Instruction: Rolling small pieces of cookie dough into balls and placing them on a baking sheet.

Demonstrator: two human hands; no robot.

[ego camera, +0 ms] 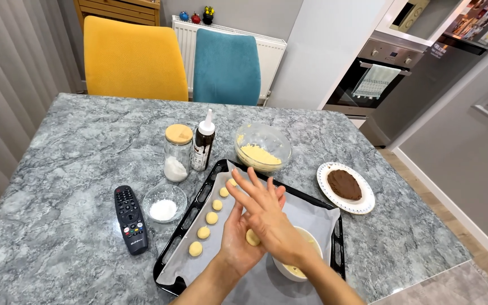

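My left hand (237, 240) lies palm up over the black baking tray (193, 206), and my right hand (264, 212) presses flat across it. A pale ball of dough (252, 237) sits squeezed between the two palms. On the baking paper (306, 217) lining the tray, several small dough balls (211, 218) stand in a row along the left side. A white bowl (292, 270) sits on the tray under my right wrist, mostly hidden.
On the grey marble table (74, 169) stand a glass bowl of yellow dough (262, 148), a dark sauce bottle (203, 144), a cork-lidded jar (177, 153), a small glass bowl of white powder (164, 204), a black remote (130, 218) and a plate of brown paste (345, 187). Two chairs stand behind.
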